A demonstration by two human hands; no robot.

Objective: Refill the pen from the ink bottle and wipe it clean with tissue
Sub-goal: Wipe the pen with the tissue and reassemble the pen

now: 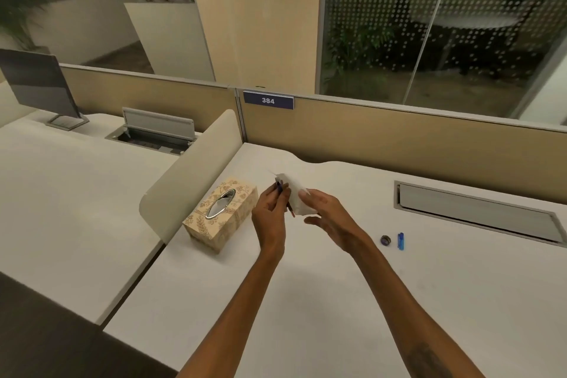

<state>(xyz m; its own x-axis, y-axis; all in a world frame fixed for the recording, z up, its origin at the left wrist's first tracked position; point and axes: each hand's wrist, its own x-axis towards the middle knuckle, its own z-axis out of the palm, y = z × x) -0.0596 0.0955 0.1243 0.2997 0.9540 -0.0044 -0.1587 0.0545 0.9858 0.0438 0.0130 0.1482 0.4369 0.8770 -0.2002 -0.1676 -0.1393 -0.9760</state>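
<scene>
Both your bare forearms reach forward and converge; your left hand [271,209] is raised with its palm turned inward, fingers curled to pinch the pen [279,189]; your right hand [326,213] sits just beside it, thumb and forefinger pinching the tissue [295,195], the remaining fingers loosely bent beneath.

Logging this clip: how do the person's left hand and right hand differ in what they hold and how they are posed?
The left hand pinches a dark pen; the right hand holds a white tissue. The left hand's fingers are curled close together, while the right hand's are spread wider. The left hand is nearer the tissue box, the right hand farther from it. Both are over the desk, with the tissue right by the pen.
</scene>
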